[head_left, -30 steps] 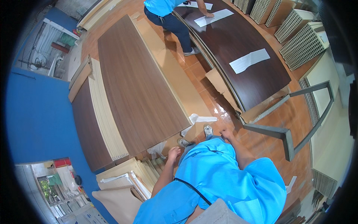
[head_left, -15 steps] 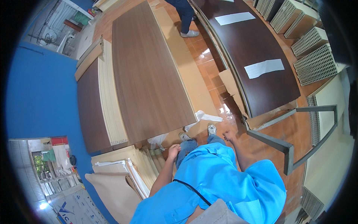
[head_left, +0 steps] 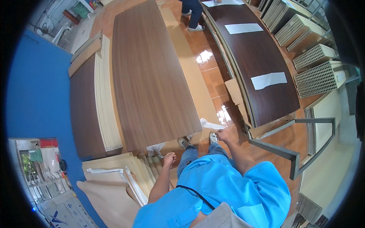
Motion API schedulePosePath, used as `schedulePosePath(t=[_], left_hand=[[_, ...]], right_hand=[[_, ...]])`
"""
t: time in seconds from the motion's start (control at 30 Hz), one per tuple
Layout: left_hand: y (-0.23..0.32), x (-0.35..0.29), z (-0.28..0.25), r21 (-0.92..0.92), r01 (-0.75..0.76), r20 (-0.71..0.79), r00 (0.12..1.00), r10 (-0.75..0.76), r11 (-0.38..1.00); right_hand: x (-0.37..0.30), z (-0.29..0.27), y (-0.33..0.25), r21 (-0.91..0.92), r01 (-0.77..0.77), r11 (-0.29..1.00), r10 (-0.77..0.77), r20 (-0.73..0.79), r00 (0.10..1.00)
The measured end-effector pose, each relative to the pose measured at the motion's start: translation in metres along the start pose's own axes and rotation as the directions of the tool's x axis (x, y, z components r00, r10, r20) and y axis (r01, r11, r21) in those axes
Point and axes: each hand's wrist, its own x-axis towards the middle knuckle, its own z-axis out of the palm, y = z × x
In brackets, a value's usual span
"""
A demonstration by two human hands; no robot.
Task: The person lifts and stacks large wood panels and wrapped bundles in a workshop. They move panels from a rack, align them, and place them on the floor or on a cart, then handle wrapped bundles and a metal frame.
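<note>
My left hand (head_left: 170, 159) is held in front of my left thigh, its fingers curled in with nothing seen in them. Ahead of my right leg hangs my right hand (head_left: 222, 135), fingers bent in and no object visible. Both hands are in the air, apart from any surface. Nearest ahead is the close end of a large wood-grain brown panel (head_left: 152, 79) lying on a stack. Crumpled white wrapping (head_left: 211, 125) sticks out by its corner, close to my right hand.
A stack topped by a dark brown panel (head_left: 262, 53), with white sheets on it, lies to the right. A grey metal frame (head_left: 295, 164) stands near me. Perforated boards (head_left: 318, 78) line the right; leaning sheets (head_left: 110, 193) are at left. A co-worker (head_left: 193, 13) stands between the stacks.
My left hand has moved left and slightly down, my right hand left and slightly up. The view has shifted. The co-worker's second foot and a hand on a white sheet now show.
</note>
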Motion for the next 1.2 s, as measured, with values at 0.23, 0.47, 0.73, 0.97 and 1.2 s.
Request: schedulePosePath(t=[0.23, 0.47, 0.73, 0.97, 1.2], left_hand=[[0.033, 0.016, -0.029, 0.014, -0.036, -0.068, 0.997, 0.037, 0.999], [0.031, 0.02, -0.031, -0.003, 0.007, -0.09, 0.996, -0.007, 1.0], [0.001, 0.019, -0.024, -0.044, 0.04, -0.042, 0.998, -0.041, 0.998], [-0.009, 0.004, 0.005, -0.181, -0.047, -0.023, 0.999, 0.044, 0.982], [-0.04, 0.026, -0.017, -0.348, 0.082, -0.119, 0.984, -0.131, 0.934]], right_hand=[[0.011, 0.061, -0.014, -0.236, 0.114, 0.965, -0.086, 0.125, 0.988], [-0.014, 0.073, -0.058, -0.263, 0.107, 0.959, -0.076, 0.128, 0.989], [0.004, 0.051, -0.052, -0.154, 0.082, 0.985, -0.066, 0.102, 0.993], [0.068, 0.037, 0.042, -0.329, 0.18, 0.927, -0.15, 0.115, 0.982], [0.047, 0.045, 0.026, -0.387, -0.01, 0.922, 0.087, 0.181, 0.98]])
